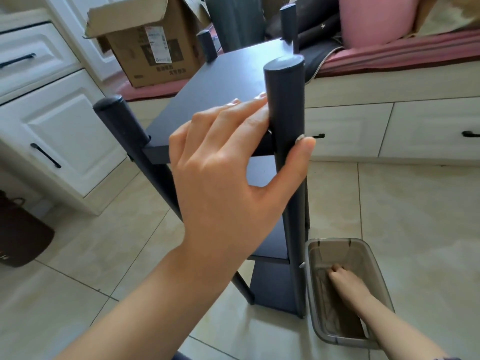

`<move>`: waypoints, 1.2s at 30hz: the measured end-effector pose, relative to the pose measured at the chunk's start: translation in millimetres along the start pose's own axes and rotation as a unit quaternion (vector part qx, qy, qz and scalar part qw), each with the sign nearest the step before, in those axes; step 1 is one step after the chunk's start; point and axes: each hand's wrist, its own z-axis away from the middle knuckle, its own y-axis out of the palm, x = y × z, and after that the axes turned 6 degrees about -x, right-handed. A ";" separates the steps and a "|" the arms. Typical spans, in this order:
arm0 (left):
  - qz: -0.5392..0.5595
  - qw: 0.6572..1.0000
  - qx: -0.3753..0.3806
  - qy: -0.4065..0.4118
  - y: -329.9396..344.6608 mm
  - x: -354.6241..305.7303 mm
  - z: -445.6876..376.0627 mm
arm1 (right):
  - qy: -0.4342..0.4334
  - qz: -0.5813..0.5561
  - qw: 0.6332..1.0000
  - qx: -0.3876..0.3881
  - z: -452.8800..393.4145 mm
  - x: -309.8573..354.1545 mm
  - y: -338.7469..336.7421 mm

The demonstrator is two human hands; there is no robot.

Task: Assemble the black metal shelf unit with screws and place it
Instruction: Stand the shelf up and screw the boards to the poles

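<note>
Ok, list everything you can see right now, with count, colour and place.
shelf unit: one, black, upright on the tiled floor, centre
plastic bin: one, translucent grey, on the floor right of the shelf unit
cardboard box: one, brown, open, on the bench behind
cushion: one, pink, on the bench, upper right
cabinets: white, black handles, left
left hand: grips the near right post
right hand: reaches inside the bin

Bare floor tiles point(415, 216) lie right of the shelf unit point(223, 74); bin point(384, 302) just beside.
</note>
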 end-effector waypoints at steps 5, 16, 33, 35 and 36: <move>-0.004 1.000 -0.019 0.010 3.5 -1.4 0.5 | -0.071 0.059 0.996 -0.019 -6.0 -7.5 4.9; -0.011 1.000 -0.016 0.007 3.9 -1.4 0.5 | 0.049 -0.077 0.996 0.005 0.0 3.6 -7.6; -0.029 1.000 -0.001 0.006 -0.4 -2.4 -1.5 | 0.096 -0.457 0.861 -0.203 48.9 29.6 -110.1; -0.031 0.999 0.010 0.004 -2.5 -3.9 -1.8 | 0.106 -0.597 0.768 -0.208 59.3 38.6 -139.4; -0.036 0.999 0.016 0.004 -3.5 -4.7 -2.0 | 0.106 -0.667 0.711 -0.197 64.6 43.4 -155.8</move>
